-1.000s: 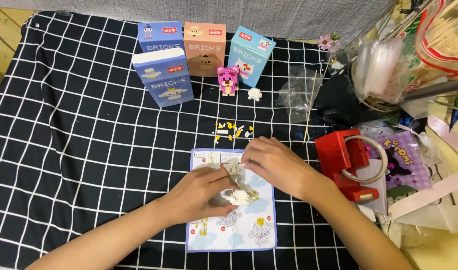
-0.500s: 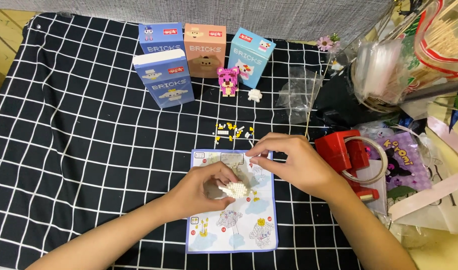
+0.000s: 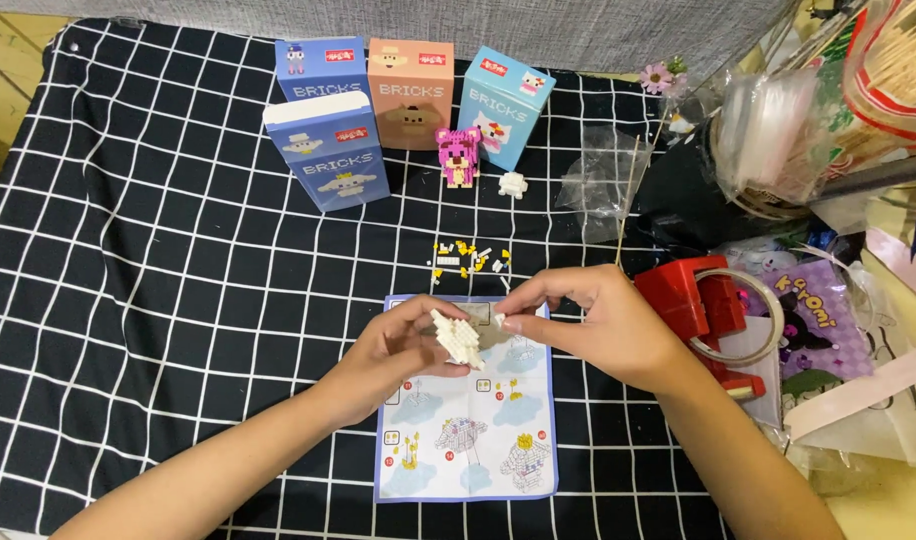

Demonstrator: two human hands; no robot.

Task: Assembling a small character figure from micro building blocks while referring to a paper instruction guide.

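A white brick model point(image 3: 460, 340) is held just above the upper part of an instruction sheet point(image 3: 468, 440). The left hand point(image 3: 398, 350) grips it from below and the side, fingers curled around it. The right hand point(image 3: 588, 320) pinches narrowly at the model's right edge, thumb and forefinger closed on a small white piece point(image 3: 499, 320) that touches the model.

The sheet lies flat on a black cloth point(image 3: 138, 300) with a white grid, which covers the whole work surface. Just beyond the sheet is a scatter of loose bricks point(image 3: 465, 258), white and yellow, too small to count. Farther back stand four boxes: two blue ones point(image 3: 328, 150), one behind the other, a tan one point(image 3: 410, 92), and a light-blue one point(image 3: 503, 105) turned at an angle. Between the boxes and the loose bricks stand two finished figures: one pink point(image 3: 458, 155), one small white point(image 3: 513, 184). An empty clear bag point(image 3: 603, 180) lies right of them.

Just right of the right hand sits a red tape dispenser point(image 3: 703, 305) holding one roll of clear tape. Beside it lies a purple pouch point(image 3: 813, 325) with a cartoon figure. The right edge is crowded with plastic bags point(image 3: 778, 130) and packets, and a small pink flower point(image 3: 656, 76) shows near them. A grey woven wall point(image 3: 538, 25) runs along the back, and yellow floor shows at the far left.
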